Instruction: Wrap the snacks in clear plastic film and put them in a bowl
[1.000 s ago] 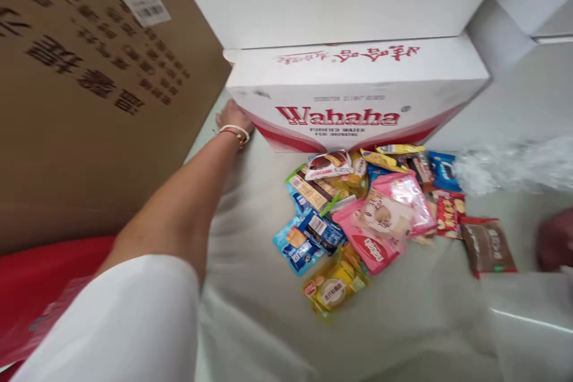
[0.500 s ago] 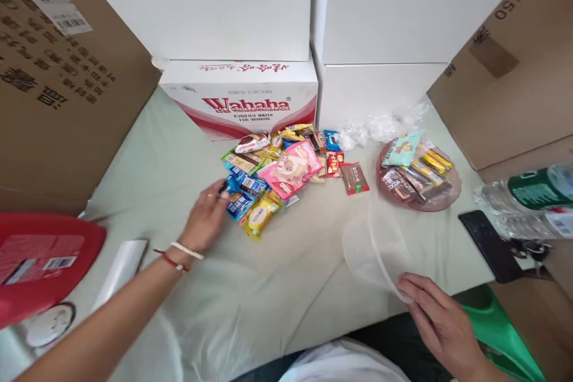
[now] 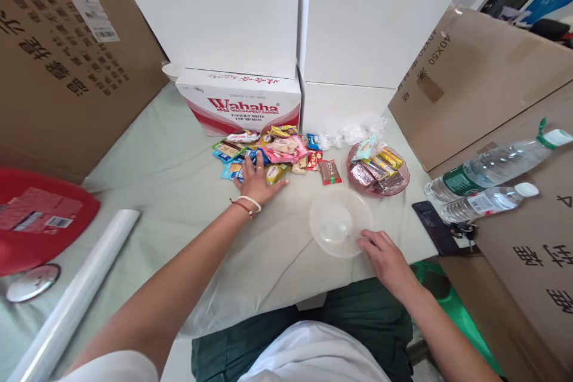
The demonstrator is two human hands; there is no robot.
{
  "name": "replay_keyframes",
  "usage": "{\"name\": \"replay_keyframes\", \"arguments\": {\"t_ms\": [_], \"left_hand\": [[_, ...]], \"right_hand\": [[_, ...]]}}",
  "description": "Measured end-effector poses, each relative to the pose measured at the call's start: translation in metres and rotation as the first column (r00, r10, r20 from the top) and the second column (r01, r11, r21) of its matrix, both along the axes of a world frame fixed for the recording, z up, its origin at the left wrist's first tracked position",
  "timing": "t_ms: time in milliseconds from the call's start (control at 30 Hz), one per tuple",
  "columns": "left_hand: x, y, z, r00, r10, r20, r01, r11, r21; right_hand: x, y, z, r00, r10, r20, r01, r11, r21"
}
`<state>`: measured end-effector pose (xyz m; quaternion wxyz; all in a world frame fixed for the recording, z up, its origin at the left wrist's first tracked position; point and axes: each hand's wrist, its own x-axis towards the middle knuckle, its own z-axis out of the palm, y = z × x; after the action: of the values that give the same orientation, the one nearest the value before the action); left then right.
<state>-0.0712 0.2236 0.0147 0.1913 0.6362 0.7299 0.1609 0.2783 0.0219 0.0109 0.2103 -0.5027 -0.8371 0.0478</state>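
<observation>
A heap of wrapped snacks [image 3: 277, 146] lies on the pale cloth in front of a Wahaha carton [image 3: 237, 104]. My left hand [image 3: 258, 181] rests on the near edge of that heap, fingers spread flat over the packets. A clear plastic plate [image 3: 341, 222] sits flat on the cloth, and my right hand [image 3: 384, 254] touches its near right rim with the fingers bent. A pink dish [image 3: 400, 182] holding several snack bars stands just beyond the clear plate.
Large brown cartons [image 3: 67, 54] wall the left and right, white boxes [image 3: 358, 30] the back. A film roll [image 3: 76, 298], a red bag [image 3: 40, 218] and a round lid [image 3: 31, 282] lie left. Two water bottles [image 3: 487, 185], a phone [image 3: 432, 227] and keys lie right.
My left hand moved from beside the Wahaha carton back to the snack heap. The right hand brought the clear plate down flat on the cloth. The view pulled back and widened.
</observation>
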Motion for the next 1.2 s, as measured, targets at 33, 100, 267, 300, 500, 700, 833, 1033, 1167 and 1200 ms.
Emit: {"name": "replay_keyframes", "arguments": {"t_ms": [33,100,267,300,500,700,833,1033,1167,1200], "left_hand": [[-0.006,-0.009,0.003,1.000,0.004,0.015,-0.004,0.999,0.033],[-0.022,-0.037,0.001,1.000,0.019,0.009,-0.021,0.990,0.137],[-0.071,-0.145,-0.048,0.995,-0.094,0.042,0.077,0.949,0.307],[-0.078,-0.166,-0.059,0.992,-0.123,0.005,0.115,0.943,0.311],[-0.085,-0.223,-0.082,0.959,-0.220,-0.176,0.276,0.864,0.422],[-0.082,-0.217,-0.073,0.960,-0.214,-0.182,0.275,0.843,0.462],[-0.084,-0.222,-0.074,0.977,-0.205,-0.066,0.211,0.854,0.475],[-0.057,-0.227,-0.039,0.812,0.025,0.583,-0.225,0.935,0.273],[-0.008,-0.213,0.009,0.162,0.195,0.967,0.021,0.979,-0.201],[0.003,-0.208,0.018,-0.018,0.256,0.966,0.084,0.964,-0.254]], "right_hand": [[0.007,0.005,0.002,1.000,-0.006,0.020,0.007,0.998,-0.065],[0.020,0.013,0.017,0.999,0.018,0.046,-0.007,0.972,-0.237],[0.029,0.066,0.093,0.993,0.079,0.090,-0.044,0.939,-0.340],[0.024,0.088,0.104,0.991,0.045,0.125,-0.006,0.956,-0.294],[-0.037,0.266,0.101,0.908,-0.307,0.283,0.337,0.939,-0.063],[-0.089,0.355,0.070,0.788,-0.474,0.392,0.556,0.822,-0.125],[-0.092,0.345,0.088,0.760,-0.554,0.341,0.603,0.796,-0.051],[-0.090,0.227,0.117,0.916,-0.397,-0.054,0.400,0.910,0.111],[-0.125,0.104,0.087,0.998,-0.027,0.056,0.012,0.966,0.257],[-0.136,0.077,0.076,0.992,0.095,0.088,-0.114,0.960,0.254]]}}
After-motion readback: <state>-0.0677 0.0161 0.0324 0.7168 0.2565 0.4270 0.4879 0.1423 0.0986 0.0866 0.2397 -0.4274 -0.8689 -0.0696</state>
